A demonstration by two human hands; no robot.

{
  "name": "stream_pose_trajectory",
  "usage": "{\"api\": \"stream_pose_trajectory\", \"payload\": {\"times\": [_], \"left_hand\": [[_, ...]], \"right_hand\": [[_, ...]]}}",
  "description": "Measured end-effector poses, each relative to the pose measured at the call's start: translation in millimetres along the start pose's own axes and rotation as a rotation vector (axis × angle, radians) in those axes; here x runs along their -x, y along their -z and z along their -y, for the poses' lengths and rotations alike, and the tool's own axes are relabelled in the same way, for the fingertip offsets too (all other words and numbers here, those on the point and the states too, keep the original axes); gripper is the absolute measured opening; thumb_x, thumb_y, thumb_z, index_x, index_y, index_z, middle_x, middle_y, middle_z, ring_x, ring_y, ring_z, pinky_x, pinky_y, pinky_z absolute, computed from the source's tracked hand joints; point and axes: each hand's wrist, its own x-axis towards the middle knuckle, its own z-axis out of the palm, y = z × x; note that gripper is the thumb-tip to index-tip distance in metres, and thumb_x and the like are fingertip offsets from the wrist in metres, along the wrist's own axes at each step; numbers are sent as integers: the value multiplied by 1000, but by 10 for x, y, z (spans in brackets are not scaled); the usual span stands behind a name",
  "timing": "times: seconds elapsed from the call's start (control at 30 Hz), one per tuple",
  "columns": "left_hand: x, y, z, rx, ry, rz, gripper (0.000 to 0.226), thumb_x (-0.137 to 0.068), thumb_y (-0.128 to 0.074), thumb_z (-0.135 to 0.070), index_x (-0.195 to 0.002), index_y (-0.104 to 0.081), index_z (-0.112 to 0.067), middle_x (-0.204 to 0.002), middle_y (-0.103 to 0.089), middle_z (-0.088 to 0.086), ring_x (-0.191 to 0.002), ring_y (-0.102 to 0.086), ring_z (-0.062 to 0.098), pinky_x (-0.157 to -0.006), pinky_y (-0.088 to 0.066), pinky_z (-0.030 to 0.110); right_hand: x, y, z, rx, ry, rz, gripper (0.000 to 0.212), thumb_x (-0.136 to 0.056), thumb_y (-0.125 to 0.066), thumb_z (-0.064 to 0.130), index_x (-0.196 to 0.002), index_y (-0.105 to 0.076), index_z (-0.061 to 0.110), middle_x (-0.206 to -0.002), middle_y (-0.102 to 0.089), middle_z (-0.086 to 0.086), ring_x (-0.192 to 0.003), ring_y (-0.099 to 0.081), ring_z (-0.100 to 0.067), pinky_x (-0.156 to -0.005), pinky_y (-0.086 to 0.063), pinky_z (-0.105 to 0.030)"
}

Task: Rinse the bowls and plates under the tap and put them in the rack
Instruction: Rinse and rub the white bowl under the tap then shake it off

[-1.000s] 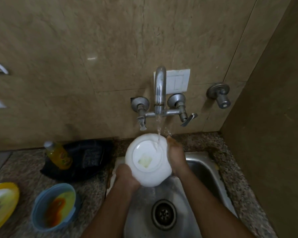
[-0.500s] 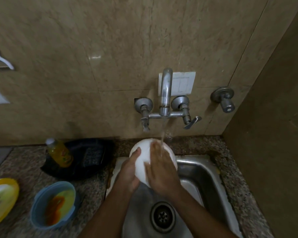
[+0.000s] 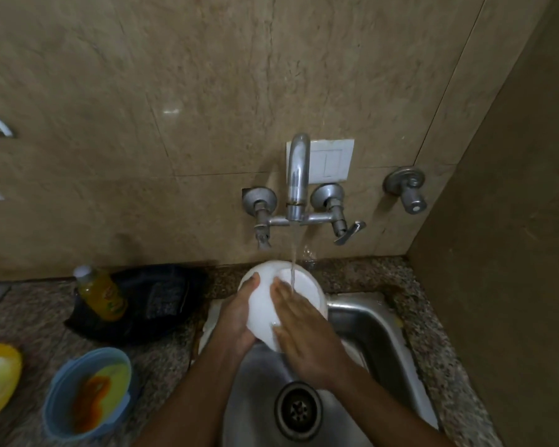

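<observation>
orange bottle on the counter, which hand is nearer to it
Left. The left hand grips the white bowl on the side toward the orange bottle; the right hand lies flat on the bowl's far side.

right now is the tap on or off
On. A stream of water falls from the tap onto the white bowl that the left hand holds and the right hand rubs.

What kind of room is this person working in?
Most likely a home kitchen, at the washing-up spot: a steel sink set in a speckled stone counter, a running wall tap, and dirty dishes such as a blue bowl waiting beside it.
</observation>
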Motion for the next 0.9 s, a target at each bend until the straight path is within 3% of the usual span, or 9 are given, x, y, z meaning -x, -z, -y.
{"api": "stream_pose_trajectory", "payload": {"times": [0.13,0.27,0.33,0.4,0.5,0.6,0.7,0.8,0.9], "left_hand": [[20,-24,43,-10,-18,-34,55,-81,-74,-42,-121,-66,-5,-116,-70,18,-105,-69,32,-98,-51,47],[13,-39,60,17,9,11,37,-95,-56,-31,-111,-66,2,-96,-75,16,-83,-74,23,-70,-57,31],[17,-50,105,20,-16,-30,31,-99,-48,-26,-109,-63,-1,-81,-76,12,-69,-74,18,-53,-56,24],[-9,-36,159,46,1,-14,30,-100,-47,-26,-112,-64,-4,-91,-76,11,-72,-75,16,-57,-56,25],[-64,27,123,-51,-38,-11,33,-90,-65,-35,-109,-67,-9,-108,-72,12,-90,-74,22,-75,-58,33],[-53,1,135,-69,-39,18,52,-78,-71,-37,-120,-65,-6,-119,-68,21,-108,-66,34,-91,-52,44],[-65,-70,133,-39,-22,79,65,-78,-76,-40,-129,-60,-3,-129,-62,22,-120,-60,36,-107,-42,48],[-57,-266,78,-147,-79,9,52,-83,-72,-41,-121,-66,-6,-117,-70,18,-110,-66,35,-101,-48,53],[-1,-505,138,-293,-144,-33,29,-94,-62,-35,-106,-72,-11,-95,-77,9,-89,-74,23,-82,-59,41]], "right_hand": [[-62,45,-65,-7,-83,-74,65,-102,-10,53,-157,-10,19,-163,-2,5,-151,1,-4,-124,-10,-35],[24,8,-18,-26,-3,-1,60,-105,-27,40,-158,-9,20,-163,1,8,-150,4,0,-123,-4,-26],[-25,45,-79,-15,-92,-43,64,-103,-15,51,-158,-10,19,-163,1,8,-150,1,-2,-123,-9,-32],[-37,42,-6,-5,-88,-45,69,-101,-9,56,-158,-7,16,-163,1,3,-152,-1,-7,-124,-4,-30],[101,31,-4,-47,11,3,62,-105,-30,37,-158,-5,19,-165,2,4,-151,5,-5,-123,-2,-27],[28,108,-230,-1,-213,12,61,-105,-21,45,-158,4,24,-161,14,10,-150,13,-8,-124,-3,-34],[10,77,-129,29,-93,-52,64,-102,-14,47,-158,-2,19,-165,6,3,-152,8,-11,-124,-1,-34],[37,68,-291,-177,-166,-165,60,-102,-21,47,-158,-16,26,-165,-15,3,-151,-11,-10,-123,-14,-36],[-253,80,-367,-199,-361,-264,59,-99,-25,41,-153,-31,16,-157,-36,-8,-145,-32,-22,-120,-23,-36]]}}
